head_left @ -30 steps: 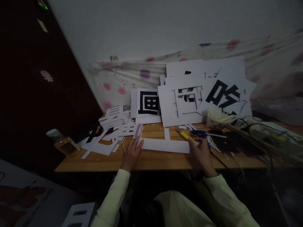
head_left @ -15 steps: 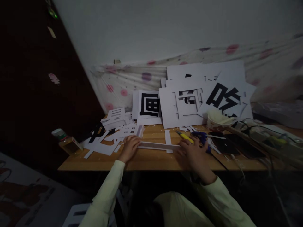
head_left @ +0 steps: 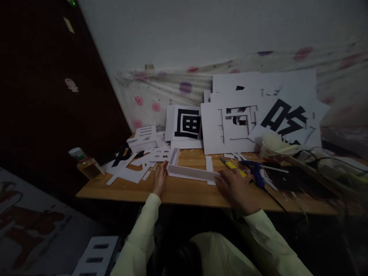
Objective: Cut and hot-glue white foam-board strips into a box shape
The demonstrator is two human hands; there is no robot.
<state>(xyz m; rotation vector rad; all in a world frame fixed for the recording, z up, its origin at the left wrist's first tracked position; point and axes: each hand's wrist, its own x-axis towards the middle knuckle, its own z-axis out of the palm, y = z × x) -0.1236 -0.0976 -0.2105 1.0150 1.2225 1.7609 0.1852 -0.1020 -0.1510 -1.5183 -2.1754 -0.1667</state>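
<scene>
A white L-shaped piece with raised walls [head_left: 192, 173] rests near the table's front edge, its long arm running left to right. At its left corner, my left hand [head_left: 160, 178] touches the outer side, with the fingers close together. My right hand [head_left: 234, 188] has its fingertips closed on the long arm's right end. Behind that arm lies a white strip [head_left: 209, 165]. A yellow cutter [head_left: 230, 165] lies just beyond my right hand, beside a blue glue gun [head_left: 255, 170].
Cut white sheets [head_left: 132, 168] and a bottle [head_left: 87, 165] are on the left of the wooden table [head_left: 184, 195]. Boards with black characters [head_left: 187, 124] lean at the back. A paper bowl [head_left: 277, 147], dark phones and cables are on the right.
The view has shifted. My left hand has moved off the front of the white piece to its left corner, and more of the piece now shows. My right hand stays at the right end.
</scene>
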